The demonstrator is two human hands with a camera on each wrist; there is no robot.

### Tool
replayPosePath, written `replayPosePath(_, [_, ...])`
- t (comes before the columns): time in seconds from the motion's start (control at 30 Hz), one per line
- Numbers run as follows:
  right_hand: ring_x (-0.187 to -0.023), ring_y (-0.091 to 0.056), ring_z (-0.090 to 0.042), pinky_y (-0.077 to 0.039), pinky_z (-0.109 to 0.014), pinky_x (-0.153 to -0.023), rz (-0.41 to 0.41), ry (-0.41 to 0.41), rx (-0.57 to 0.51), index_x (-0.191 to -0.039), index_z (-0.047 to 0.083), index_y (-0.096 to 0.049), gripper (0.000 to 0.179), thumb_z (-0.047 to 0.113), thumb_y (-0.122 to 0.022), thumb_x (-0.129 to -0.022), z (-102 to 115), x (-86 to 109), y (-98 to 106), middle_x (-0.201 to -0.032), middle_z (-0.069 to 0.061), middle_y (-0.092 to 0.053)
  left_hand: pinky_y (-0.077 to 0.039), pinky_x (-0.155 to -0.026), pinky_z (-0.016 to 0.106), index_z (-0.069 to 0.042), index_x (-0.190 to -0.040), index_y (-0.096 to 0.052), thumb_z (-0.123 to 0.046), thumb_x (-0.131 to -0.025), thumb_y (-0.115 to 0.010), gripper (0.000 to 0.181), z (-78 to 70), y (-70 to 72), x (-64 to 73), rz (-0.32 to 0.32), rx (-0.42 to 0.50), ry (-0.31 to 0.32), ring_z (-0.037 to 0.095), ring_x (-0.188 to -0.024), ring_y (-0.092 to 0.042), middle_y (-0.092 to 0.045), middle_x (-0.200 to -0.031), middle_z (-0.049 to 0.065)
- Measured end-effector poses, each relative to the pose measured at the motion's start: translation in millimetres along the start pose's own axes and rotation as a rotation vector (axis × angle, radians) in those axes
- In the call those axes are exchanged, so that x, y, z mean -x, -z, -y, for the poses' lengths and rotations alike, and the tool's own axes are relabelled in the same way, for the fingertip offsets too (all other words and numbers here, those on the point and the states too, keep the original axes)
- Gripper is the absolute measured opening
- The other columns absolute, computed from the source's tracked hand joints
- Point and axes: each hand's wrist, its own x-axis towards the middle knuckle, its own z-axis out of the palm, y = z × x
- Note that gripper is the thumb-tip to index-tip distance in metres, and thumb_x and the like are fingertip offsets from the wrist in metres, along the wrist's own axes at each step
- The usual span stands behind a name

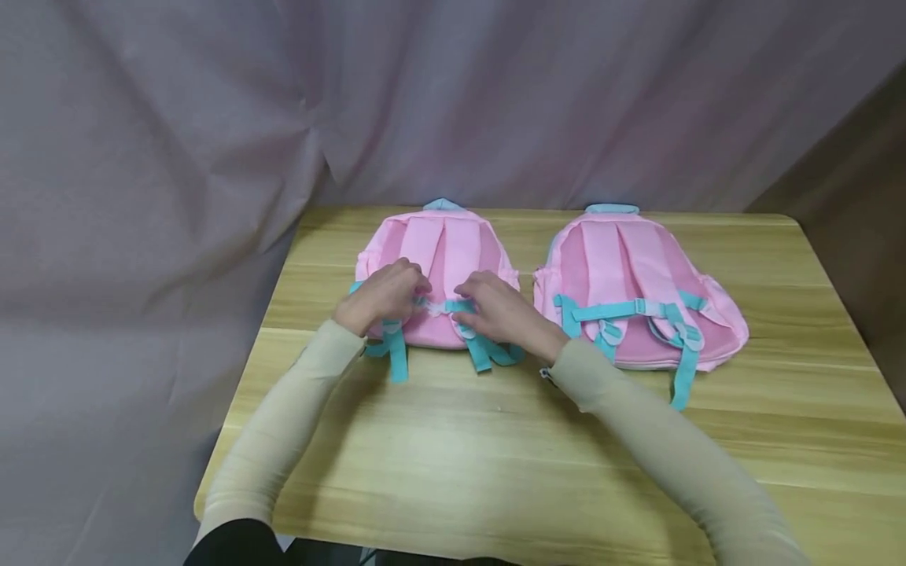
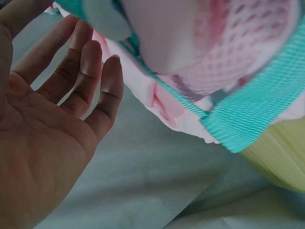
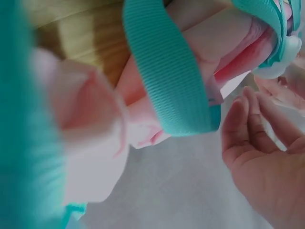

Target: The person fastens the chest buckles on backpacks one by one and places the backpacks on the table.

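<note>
Two pink backpacks with teal straps lie back-side up. The left backpack [image 1: 440, 251] is between my hands, its chest strap [image 1: 460, 305] and pale clear buckle [image 1: 433, 309] crossing the shoulder straps. My left hand [image 1: 388, 292] is at the buckle's left side; in the left wrist view its fingers [image 2: 112, 86] are loosely extended beside the pack. To the right of the buckle, my right hand [image 1: 506, 308] has thumb and fingers apart around the chest strap. Its fingers [image 3: 236, 124] look relaxed in the right wrist view, near a teal webbing end [image 3: 167, 71].
The right backpack [image 1: 637, 267] lies beside the first, its chest strap fastened across and a teal tail hanging toward the front. Both lie on a wooden table [image 1: 453, 456]. A grey cloth curtain [image 1: 495, 94] stands behind the table's far edge.
</note>
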Motion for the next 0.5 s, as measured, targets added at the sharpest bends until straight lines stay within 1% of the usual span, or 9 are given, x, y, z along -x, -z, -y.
replayPosePath(0.1, [-0.111, -0.066, -0.033, -0.058, -0.046, -0.101, -0.006, -0.005, 0.019, -0.129, -0.002, -0.076, 0.04, 0.024, -0.081, -0.099, 3.0, -5.6, -2.3, -0.117, -0.016, -0.076, -0.061, -0.102, 0.042, -0.007, -0.121, -0.084, -0.009, -0.092, -0.083, 0.028, 2.8, -0.9, -0.7, -0.012, -0.018, -0.017, 0.03, -0.113, -0.068, -0.078, -0.116, 0.012])
replayPosePath(0.17, [-0.107, -0.065, -0.032, -0.058, -0.045, -0.097, -0.007, -0.004, 0.016, -0.125, -0.002, -0.077, 0.036, 0.022, -0.081, -0.099, 4.9, -9.0, -4.5, -0.113, -0.016, -0.076, -0.06, -0.103, 0.042, -0.007, -0.121, -0.084, -0.009, -0.092, -0.083, 0.028, 4.6, -1.4, -0.4, -0.012, -0.017, -0.018, 0.03, -0.115, -0.067, -0.078, -0.117, 0.013])
replayPosePath(0.33, [-0.111, -0.066, -0.034, -0.058, -0.046, -0.099, 0.002, -0.017, 0.019, -0.124, -0.002, -0.077, 0.034, 0.018, -0.081, -0.098, 9.3, -15.6, -11.8, -0.117, -0.018, -0.075, -0.059, -0.108, 0.044, -0.007, -0.124, -0.082, -0.01, -0.094, -0.083, 0.031, 7.8, -3.5, 2.1, 0.002, 0.019, -0.016, 0.032, -0.121, -0.067, -0.077, -0.122, 0.013])
replayPosePath(0.4, [-0.109, -0.065, -0.034, -0.058, -0.045, -0.097, 0.003, -0.027, 0.027, -0.123, -0.002, -0.078, 0.032, 0.017, -0.081, -0.098, 10.9, -17.5, -14.5, -0.117, -0.018, -0.074, -0.058, -0.108, 0.045, -0.007, -0.125, -0.082, -0.011, -0.095, -0.083, 0.03, 8.6, -4.4, 3.4, 0.005, 0.028, -0.017, 0.032, -0.122, -0.066, -0.077, -0.122, 0.013])
replayPosePath(0.5, [-0.104, -0.063, -0.033, -0.057, -0.043, -0.09, 0.007, -0.04, 0.054, -0.118, -0.001, -0.079, 0.026, 0.016, -0.082, -0.097, 13.3, -20.5, -17.3, -0.112, -0.017, -0.073, -0.058, -0.107, 0.045, -0.008, -0.124, -0.083, -0.015, -0.095, -0.084, 0.029, 9.5, -5.2, 5.8, -0.001, 0.029, -0.015, 0.031, -0.12, -0.065, -0.076, -0.12, 0.012])
